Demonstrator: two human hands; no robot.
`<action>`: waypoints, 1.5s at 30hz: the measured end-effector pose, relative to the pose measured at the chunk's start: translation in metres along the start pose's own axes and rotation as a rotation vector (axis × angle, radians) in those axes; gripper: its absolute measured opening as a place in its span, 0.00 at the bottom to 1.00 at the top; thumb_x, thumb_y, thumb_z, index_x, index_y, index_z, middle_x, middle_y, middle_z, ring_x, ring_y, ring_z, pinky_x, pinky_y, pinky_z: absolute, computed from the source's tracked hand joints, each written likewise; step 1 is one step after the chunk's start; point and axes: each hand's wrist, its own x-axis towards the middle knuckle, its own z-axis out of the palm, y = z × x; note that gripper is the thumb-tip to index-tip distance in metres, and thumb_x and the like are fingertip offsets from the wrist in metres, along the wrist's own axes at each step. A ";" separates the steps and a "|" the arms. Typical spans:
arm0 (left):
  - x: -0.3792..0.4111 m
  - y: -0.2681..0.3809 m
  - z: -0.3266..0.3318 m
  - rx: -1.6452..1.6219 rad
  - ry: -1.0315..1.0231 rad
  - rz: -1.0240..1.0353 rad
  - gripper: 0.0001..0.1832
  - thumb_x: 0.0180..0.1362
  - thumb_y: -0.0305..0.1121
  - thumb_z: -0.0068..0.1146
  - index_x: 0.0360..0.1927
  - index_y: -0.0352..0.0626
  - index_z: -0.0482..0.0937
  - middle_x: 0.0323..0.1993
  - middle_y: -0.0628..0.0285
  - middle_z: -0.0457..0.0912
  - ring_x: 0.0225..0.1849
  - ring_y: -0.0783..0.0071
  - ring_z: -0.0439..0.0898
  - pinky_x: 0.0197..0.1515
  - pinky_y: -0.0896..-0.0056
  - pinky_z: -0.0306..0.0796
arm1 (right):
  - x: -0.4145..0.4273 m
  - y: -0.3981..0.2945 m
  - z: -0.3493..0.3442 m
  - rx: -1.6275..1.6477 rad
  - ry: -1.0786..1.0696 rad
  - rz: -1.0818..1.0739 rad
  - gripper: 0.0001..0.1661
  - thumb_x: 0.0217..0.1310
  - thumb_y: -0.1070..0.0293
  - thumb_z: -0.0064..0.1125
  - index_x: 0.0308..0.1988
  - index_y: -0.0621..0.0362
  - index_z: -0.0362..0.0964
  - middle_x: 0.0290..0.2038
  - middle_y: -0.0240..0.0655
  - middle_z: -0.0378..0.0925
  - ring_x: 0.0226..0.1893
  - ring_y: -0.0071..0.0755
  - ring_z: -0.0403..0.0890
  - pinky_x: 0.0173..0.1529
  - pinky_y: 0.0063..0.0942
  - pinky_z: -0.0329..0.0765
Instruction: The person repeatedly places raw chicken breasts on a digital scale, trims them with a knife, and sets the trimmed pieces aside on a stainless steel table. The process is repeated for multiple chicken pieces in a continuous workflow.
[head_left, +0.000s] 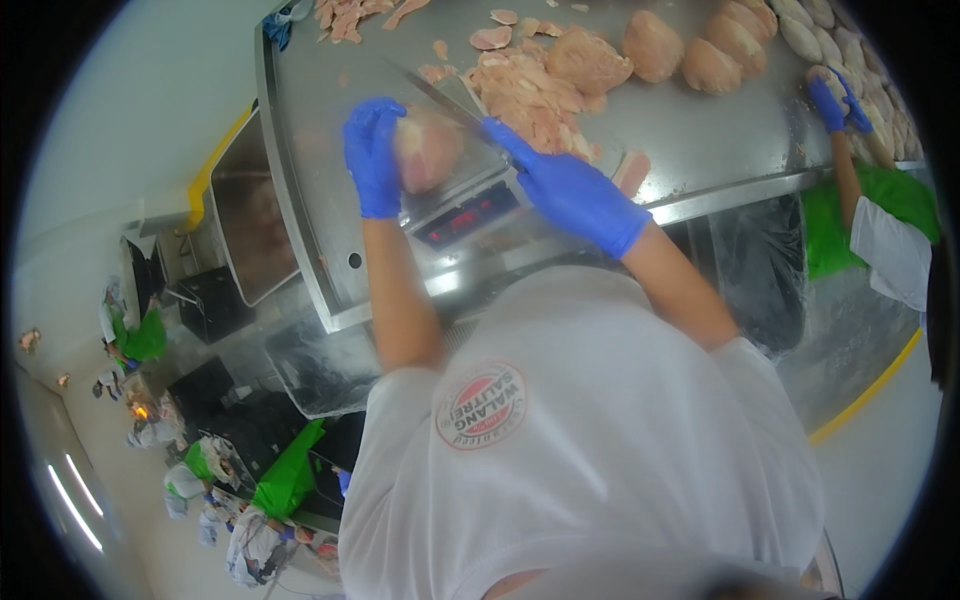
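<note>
My left hand (375, 157), in a blue glove, grips the left side of a large piece of raw poultry meat (431, 148). This piece is over a digital scale with a lit red display (466, 216). In my right hand (577, 191), also gloved in blue, is a knife (435, 96) whose long blade points up and left, past the meat. Beyond the scale lies a heap of thin raw meat slices (525, 97), with a rounded meat piece (589, 61) touching it.
The steel table's raised rim (720, 191) runs near my body. More rounded meat pieces (652, 46) lie farther right. At far right a co-worker's gloved hands (838, 101) hold a piece beside many pale ones. A plastic-lined container (322, 364) stands below the table's left corner.
</note>
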 end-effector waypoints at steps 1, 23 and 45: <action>0.001 -0.002 0.001 0.026 0.036 -0.003 0.06 0.55 0.27 0.55 0.34 0.37 0.80 0.40 0.60 0.79 0.43 0.68 0.76 0.51 0.68 0.68 | 0.000 0.003 0.007 0.016 -0.019 0.006 0.41 0.62 0.72 0.45 0.71 0.43 0.42 0.34 0.49 0.76 0.30 0.45 0.80 0.38 0.38 0.76; 0.002 -0.012 0.009 0.090 0.120 0.032 0.05 0.58 0.27 0.53 0.33 0.38 0.80 0.36 0.62 0.80 0.41 0.72 0.77 0.49 0.70 0.70 | 0.029 0.022 0.038 0.397 0.046 0.027 0.39 0.64 0.67 0.39 0.72 0.44 0.40 0.34 0.42 0.76 0.30 0.33 0.77 0.43 0.32 0.75; -0.051 0.020 -0.076 0.256 0.314 -0.253 0.16 0.60 0.37 0.57 0.47 0.35 0.79 0.41 0.55 0.79 0.42 0.69 0.77 0.46 0.68 0.71 | -0.033 0.046 -0.030 0.203 0.113 0.368 0.41 0.64 0.69 0.42 0.72 0.34 0.39 0.23 0.41 0.70 0.20 0.33 0.72 0.32 0.34 0.76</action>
